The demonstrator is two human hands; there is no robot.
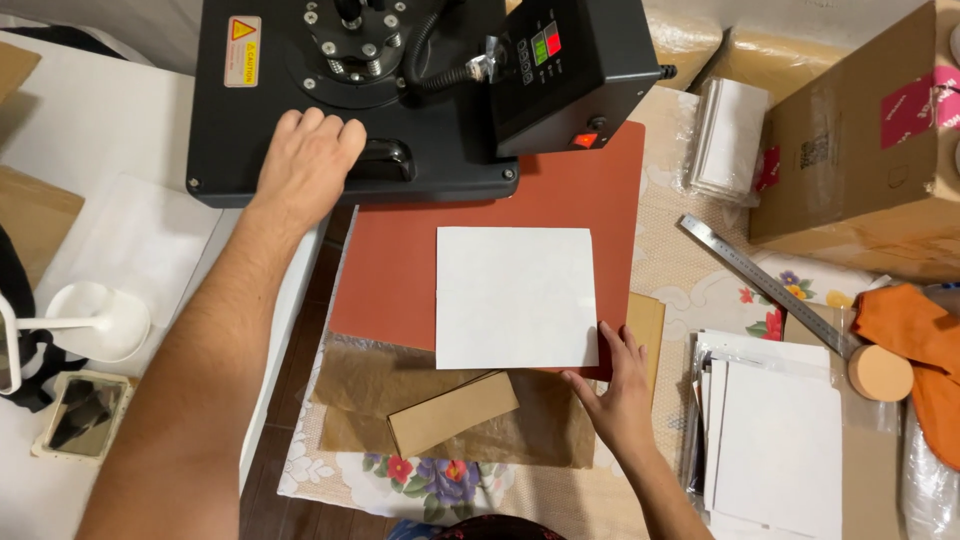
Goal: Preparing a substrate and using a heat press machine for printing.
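A black heat press (300,110) has its upper plate swung to the left, off its red-brown rubber pad (400,270). My left hand (305,160) rests palm down on the upper plate, by its black handle. A white square sheet (515,297) lies flat on the pad. My right hand (620,390) sits at the sheet's lower right corner, fingertips touching its edge, holding nothing.
Brown baking paper (370,385) and a small cardboard piece (452,412) lie below the pad. To the right are a steel ruler (765,280), a stack of white sheets in plastic (780,440), an orange cloth (915,335), a round cork piece (880,372) and cardboard boxes (850,150).
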